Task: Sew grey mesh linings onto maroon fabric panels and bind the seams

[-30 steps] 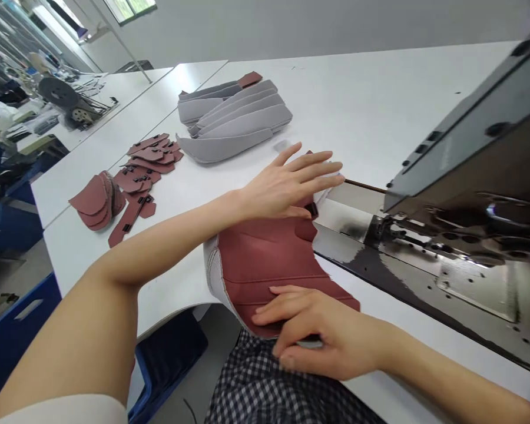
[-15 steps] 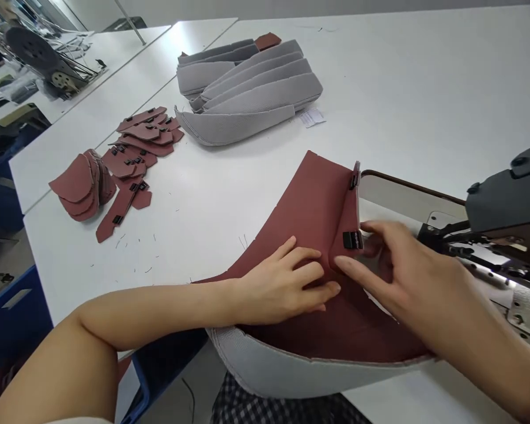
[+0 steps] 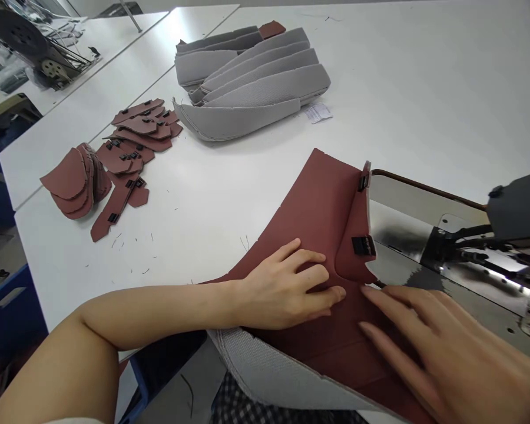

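A dark red panel point(image 3: 311, 212) with a grey mesh border point(image 3: 269, 371) lies before me at the table's front edge. My left hand point(image 3: 287, 285) rests on the red panel, palm down with its fingers spread. A narrow red strip point(image 3: 353, 227) stands folded along the panel's right edge, carrying a black tab point(image 3: 363, 245) and a second black tab point(image 3: 363, 181). Below that strip, my right hand point(image 3: 441, 347) reaches over the panel, fingers stretched and thumb apart, slightly blurred. Whether its fingertips touch the cloth I cannot tell.
A sewing machine point(image 3: 519, 206) stands at the right, its metal plate point(image 3: 490, 294) beside the panel. Grey mesh pieces point(image 3: 265, 82) lie stacked at the back. Red pieces with black tabs point(image 3: 136, 132) and rounded red pieces point(image 3: 73, 182) lie to the left. Blue bins point(image 3: 17, 315) stand below.
My right hand has let go of the strip's edge by the lower black tab and moved down and right. The grey border's right part has dropped lower. My left hand stays on the panel.
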The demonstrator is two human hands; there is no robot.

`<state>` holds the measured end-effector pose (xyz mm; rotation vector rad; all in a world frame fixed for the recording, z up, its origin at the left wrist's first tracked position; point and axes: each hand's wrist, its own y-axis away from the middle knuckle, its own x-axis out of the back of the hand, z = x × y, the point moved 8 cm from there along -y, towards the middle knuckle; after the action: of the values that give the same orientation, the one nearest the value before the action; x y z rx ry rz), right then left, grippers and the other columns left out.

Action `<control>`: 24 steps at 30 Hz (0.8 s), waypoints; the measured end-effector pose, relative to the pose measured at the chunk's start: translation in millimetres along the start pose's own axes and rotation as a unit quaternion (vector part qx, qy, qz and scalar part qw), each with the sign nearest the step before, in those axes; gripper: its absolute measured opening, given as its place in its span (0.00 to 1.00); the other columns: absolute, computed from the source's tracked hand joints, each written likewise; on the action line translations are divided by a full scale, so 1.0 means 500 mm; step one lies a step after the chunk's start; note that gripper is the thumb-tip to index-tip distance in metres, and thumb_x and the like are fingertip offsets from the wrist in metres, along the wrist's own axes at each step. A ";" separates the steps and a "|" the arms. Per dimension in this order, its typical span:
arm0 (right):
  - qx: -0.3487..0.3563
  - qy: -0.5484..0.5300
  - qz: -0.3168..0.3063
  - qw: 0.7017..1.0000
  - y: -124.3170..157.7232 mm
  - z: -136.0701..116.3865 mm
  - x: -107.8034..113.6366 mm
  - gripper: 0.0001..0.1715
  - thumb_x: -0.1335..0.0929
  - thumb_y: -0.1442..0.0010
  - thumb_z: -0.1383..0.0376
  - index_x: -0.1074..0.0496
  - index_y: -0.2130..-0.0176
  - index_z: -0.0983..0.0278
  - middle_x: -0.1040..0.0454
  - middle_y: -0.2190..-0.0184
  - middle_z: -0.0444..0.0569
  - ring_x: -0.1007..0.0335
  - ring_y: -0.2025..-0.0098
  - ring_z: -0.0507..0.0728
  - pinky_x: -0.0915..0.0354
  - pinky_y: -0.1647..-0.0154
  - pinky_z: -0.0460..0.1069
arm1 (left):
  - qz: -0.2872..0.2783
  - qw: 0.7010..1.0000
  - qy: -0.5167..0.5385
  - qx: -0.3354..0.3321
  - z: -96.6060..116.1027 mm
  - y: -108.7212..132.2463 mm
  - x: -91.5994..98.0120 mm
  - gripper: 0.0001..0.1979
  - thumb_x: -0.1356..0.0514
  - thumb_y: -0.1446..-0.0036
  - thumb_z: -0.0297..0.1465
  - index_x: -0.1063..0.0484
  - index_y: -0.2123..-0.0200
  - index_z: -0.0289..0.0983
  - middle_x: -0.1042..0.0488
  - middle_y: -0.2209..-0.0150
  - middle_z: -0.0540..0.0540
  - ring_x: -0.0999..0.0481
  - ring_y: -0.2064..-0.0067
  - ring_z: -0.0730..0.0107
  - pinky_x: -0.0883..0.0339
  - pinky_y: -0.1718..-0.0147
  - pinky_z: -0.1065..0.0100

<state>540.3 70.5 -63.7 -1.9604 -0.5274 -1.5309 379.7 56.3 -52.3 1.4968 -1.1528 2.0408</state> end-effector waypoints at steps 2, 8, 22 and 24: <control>0.061 0.054 -0.002 0.997 0.010 -0.033 0.002 0.23 0.42 0.27 0.58 0.33 0.39 0.62 0.26 0.53 0.53 0.28 0.59 0.62 0.35 0.59 0.56 | -0.011 1.000 -0.007 0.003 -0.004 -0.014 -0.003 0.12 0.42 0.32 0.36 0.23 0.51 0.39 0.22 0.56 0.45 0.24 0.47 0.59 0.29 0.43 0.52; 0.053 0.151 -0.013 0.987 0.003 -0.059 -0.004 0.23 0.41 0.28 0.63 0.29 0.40 0.67 0.33 0.69 0.47 0.35 0.76 0.53 0.45 0.80 0.49 | -0.035 0.997 -0.037 -0.049 -0.017 -0.053 -0.027 0.15 0.48 0.30 0.33 0.26 0.47 0.39 0.28 0.37 0.48 0.38 0.31 0.57 0.60 0.28 0.41; -0.082 0.253 -0.060 0.962 0.017 0.080 0.009 0.29 0.36 0.39 0.75 0.28 0.39 0.69 0.25 0.80 0.46 0.30 0.84 0.58 0.43 0.85 0.48 | -0.080 0.983 0.015 -0.163 -0.065 -0.266 -0.140 0.20 0.51 0.28 0.43 0.24 0.50 0.39 0.22 0.46 0.43 0.31 0.37 0.56 0.47 0.35 0.48; -0.096 0.254 -0.093 0.958 0.017 0.080 0.002 0.28 0.36 0.37 0.75 0.29 0.38 0.71 0.27 0.82 0.47 0.29 0.83 0.58 0.43 0.84 0.47 | -0.111 0.975 0.022 -0.193 -0.062 -0.281 -0.142 0.22 0.52 0.28 0.44 0.25 0.48 0.39 0.22 0.45 0.43 0.33 0.36 0.55 0.46 0.35 0.49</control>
<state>575.3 90.7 -71.0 -1.5846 -0.3551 -2.1832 484.3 177.4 -64.3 1.3136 -1.2184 1.5836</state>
